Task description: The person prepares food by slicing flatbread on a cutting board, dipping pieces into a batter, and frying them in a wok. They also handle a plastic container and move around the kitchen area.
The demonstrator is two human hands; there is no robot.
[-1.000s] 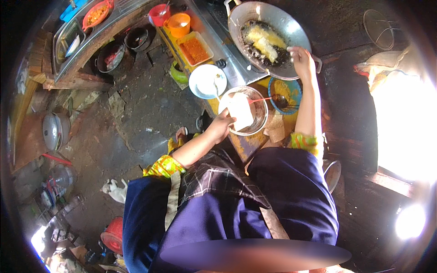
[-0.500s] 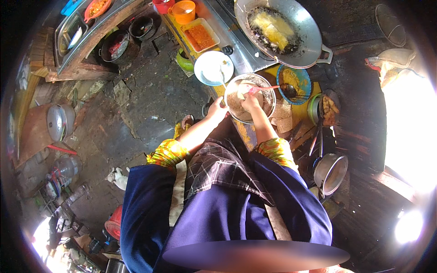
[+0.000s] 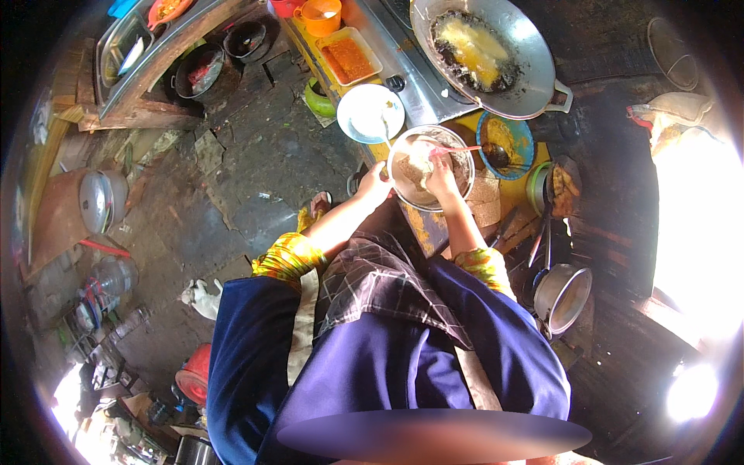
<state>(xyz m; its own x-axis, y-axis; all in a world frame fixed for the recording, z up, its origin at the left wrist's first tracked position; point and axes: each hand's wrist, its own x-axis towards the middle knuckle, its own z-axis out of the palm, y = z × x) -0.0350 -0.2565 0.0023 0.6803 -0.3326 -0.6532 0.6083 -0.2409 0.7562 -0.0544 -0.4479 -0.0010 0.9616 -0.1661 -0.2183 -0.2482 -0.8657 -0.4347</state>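
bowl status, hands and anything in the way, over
Left hand on bowl rim. Right hand inside, in the batter. Pink spoon lies across the bowl.

No labels, signs or screens can be made out in the head view. The nearest thing to a package is a clear plastic bottle (image 3: 108, 280) lying on the ground at the left edge, below a round metal lid (image 3: 97, 201); whether it bears a label cannot be told. A pale crumpled bag or cloth (image 3: 682, 108) sits at the upper right, too washed out by glare to identify.
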